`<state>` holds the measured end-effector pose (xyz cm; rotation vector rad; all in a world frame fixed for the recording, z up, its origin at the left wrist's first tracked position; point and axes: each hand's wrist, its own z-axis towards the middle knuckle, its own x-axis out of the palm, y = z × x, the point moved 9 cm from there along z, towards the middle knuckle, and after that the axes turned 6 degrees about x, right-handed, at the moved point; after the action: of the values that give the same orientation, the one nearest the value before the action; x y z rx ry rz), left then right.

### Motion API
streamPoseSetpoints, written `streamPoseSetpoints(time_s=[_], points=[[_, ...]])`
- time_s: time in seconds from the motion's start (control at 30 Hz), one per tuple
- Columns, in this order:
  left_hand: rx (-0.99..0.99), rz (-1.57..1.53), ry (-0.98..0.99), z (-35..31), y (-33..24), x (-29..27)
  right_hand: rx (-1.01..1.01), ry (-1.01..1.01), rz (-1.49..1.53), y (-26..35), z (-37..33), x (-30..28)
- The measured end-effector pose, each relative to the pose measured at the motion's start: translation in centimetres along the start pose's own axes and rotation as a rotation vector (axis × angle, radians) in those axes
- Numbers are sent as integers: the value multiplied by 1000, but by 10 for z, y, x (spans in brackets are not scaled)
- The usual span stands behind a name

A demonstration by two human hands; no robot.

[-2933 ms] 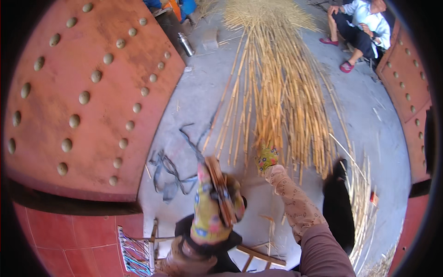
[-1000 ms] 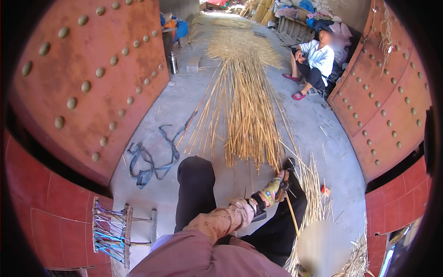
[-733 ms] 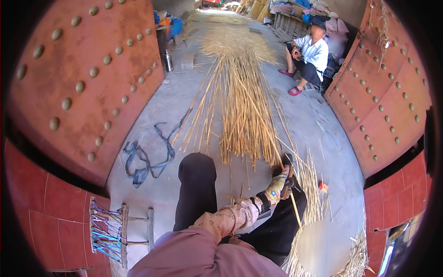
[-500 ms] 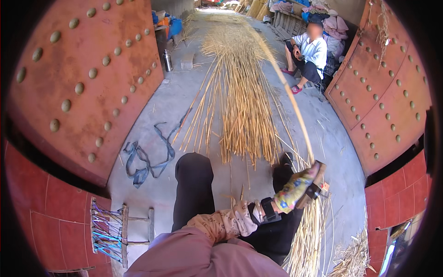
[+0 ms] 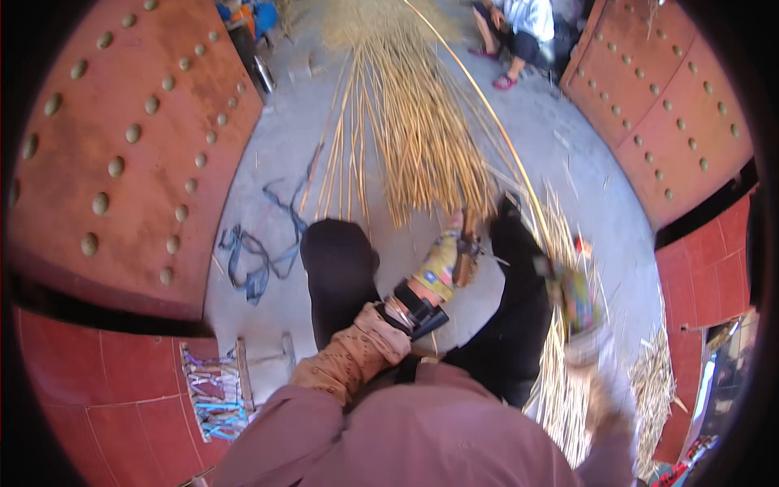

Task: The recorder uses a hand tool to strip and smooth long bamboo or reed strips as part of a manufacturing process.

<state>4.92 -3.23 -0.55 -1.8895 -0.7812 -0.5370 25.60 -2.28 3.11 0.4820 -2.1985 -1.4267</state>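
My left hand [image 5: 441, 261], in a yellow flowered glove, is closed round a small brown wooden tool [image 5: 466, 258] with a dark part on it. It hangs between my knees, just in front of the cut ends of the spread reeds [image 5: 426, 150]. My right hand [image 5: 578, 302], in a similar glove and smeared by motion, is beyond my right knee. A long pale reed stalk [image 5: 515, 161] runs from the far pile down to its fingers, which appear closed on it. Beneath that hand lies a bundle of straw-coloured reeds [image 5: 560, 381].
Rust-red studded metal doors [image 5: 122, 154] stand on both sides. A blue-grey strap [image 5: 256, 260] lies on the floor at left, near a low corded stool [image 5: 243, 377]. A seated person [image 5: 519, 36] is at the far right, and a steel flask [image 5: 264, 75] at the far left.
My left hand has moved left with the wooden tool, away from the long stalk. My right hand has come into view beside that stalk. The view has tilted down.
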Motion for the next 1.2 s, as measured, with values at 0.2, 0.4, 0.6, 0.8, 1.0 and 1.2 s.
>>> streamPoseSetpoints(time_s=[0.2, 0.4, 0.6, 0.8, 1.0, 1.2], points=[[-131, 24, -154, -51, 15, -38, -176, 174, 208, 81, 187, 108], [-133, -290, -216, -82, 25, -69, 166, 264, 509, 44, 259, 192], [-30, -192, -273, -85, 3, -68, 245, 98, 528, 1, 272, 185], [-120, -233, -256, -75, 11, -65, 206, 133, 602, 11, 257, 180], [69, -18, -254, -64, -20, -66, 282, -59, 382, -1, 206, 192], [-167, -658, 217, -63, 41, -35, 172, 134, 549, 44, 261, 172]])
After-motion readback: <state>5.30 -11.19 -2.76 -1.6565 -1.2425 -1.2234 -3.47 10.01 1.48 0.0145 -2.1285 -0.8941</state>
